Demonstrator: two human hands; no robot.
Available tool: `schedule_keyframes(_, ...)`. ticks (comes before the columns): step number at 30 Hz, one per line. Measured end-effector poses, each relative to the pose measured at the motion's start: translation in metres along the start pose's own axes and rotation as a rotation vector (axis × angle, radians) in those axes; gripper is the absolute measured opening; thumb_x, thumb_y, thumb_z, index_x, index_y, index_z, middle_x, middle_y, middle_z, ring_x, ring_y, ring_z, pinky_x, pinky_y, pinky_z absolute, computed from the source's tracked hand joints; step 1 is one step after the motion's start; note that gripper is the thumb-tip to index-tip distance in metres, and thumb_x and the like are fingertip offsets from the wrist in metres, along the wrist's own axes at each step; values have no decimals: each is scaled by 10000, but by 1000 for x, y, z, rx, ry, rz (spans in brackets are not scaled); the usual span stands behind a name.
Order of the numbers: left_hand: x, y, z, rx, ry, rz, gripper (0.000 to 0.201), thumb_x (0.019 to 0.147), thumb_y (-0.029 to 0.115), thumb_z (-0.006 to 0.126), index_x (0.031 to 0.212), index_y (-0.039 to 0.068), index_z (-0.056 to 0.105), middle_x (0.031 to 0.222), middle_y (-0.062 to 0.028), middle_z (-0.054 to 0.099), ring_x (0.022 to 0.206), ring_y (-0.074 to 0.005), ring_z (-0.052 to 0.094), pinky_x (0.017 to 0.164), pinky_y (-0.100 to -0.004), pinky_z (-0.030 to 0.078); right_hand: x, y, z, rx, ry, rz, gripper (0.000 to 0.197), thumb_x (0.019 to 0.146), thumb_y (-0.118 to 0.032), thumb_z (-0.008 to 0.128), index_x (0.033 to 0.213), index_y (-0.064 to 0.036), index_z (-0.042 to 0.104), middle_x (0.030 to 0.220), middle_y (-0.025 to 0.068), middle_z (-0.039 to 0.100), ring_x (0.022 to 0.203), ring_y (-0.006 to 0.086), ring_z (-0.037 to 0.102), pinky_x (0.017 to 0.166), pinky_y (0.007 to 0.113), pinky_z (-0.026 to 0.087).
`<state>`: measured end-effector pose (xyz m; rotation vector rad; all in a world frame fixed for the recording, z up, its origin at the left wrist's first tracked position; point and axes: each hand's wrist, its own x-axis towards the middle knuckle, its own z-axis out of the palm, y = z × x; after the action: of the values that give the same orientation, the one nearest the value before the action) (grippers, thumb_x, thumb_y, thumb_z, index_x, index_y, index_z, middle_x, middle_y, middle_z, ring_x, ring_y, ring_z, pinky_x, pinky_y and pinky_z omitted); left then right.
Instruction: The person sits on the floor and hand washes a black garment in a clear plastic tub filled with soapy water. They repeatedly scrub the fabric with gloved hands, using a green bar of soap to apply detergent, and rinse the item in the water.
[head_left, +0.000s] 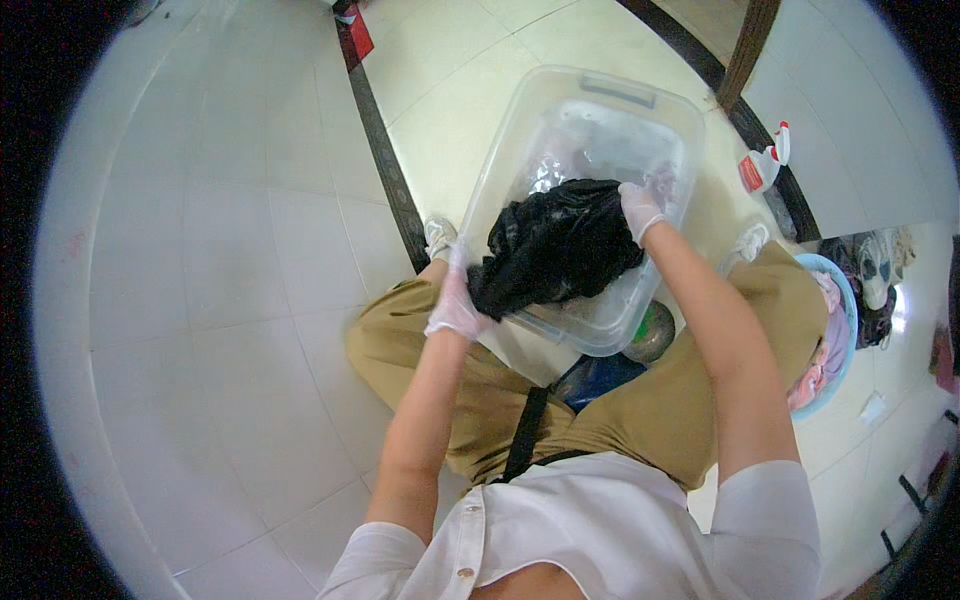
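A black wet-looking garment (565, 245) is stretched bunched between my hands over a clear plastic tub (497, 165). My left hand (460, 300), in a thin translucent glove, grips the garment's left end beside the tub's near left edge. Closed on its upper right part is my right hand (640, 210), gloved the same way, over the tub's right side. Sudsy water (600, 140) shows in the tub beyond the cloth. What kind of garment it is, I cannot tell.
A light blue basin (853, 330) of pink and lilac clothes (825, 350) stands at my right. A white and red spray bottle (765, 165) is by the wall at far right. Near the tub's front right corner sits a rounded grey-and-green object (652, 332). My legs straddle the tub.
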<state>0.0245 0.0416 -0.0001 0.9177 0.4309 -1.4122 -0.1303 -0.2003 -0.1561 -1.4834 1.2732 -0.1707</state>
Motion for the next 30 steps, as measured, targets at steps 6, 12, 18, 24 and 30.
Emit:
schedule_keyframes(6,2,-20,-1,396,174,166,368,824,220,620,1144,53,546,1053,-113,620,914,-264,604,799,-383,509,-2,-15,-14,377,-45,91,535,862,-402,451,1177,25,520,1225,178,517,1111,281,480,955,341,346)
schedule_keyframes(12,8,38,-12,144,111,468,374,875,253,529,1143,-8,526,1146,-147,575,1043,-315,541,958,-431,403,-56,-54,-42,174,-829,6,820,800,-476,598,1372,16,277,1339,145,417,1170,238,440,998,283,326)
schedule_keyframes(18,3,77,-31,434,329,528,450,768,23,668,1175,-9,479,1093,-140,552,940,-236,586,847,-346,490,-75,-92,-83,-268,-493,-506,912,593,-296,769,1369,-108,328,1205,188,538,1109,283,515,927,343,406)
schedule_keyframes(24,-10,31,19,2053,377,484,481,619,287,791,1001,37,641,1026,-177,608,983,-285,574,838,-329,451,-74,-86,-91,-842,32,-437,282,644,-200,721,893,-82,660,1067,142,597,1046,287,552,873,408,428)
schedule_keyframes(30,-35,88,-8,810,-250,591,398,624,162,692,986,15,615,1171,-70,514,1059,-249,522,953,-427,400,-91,-126,-109,26,-125,-1144,228,689,-132,684,907,-118,619,1031,79,576,1026,240,515,906,324,384)
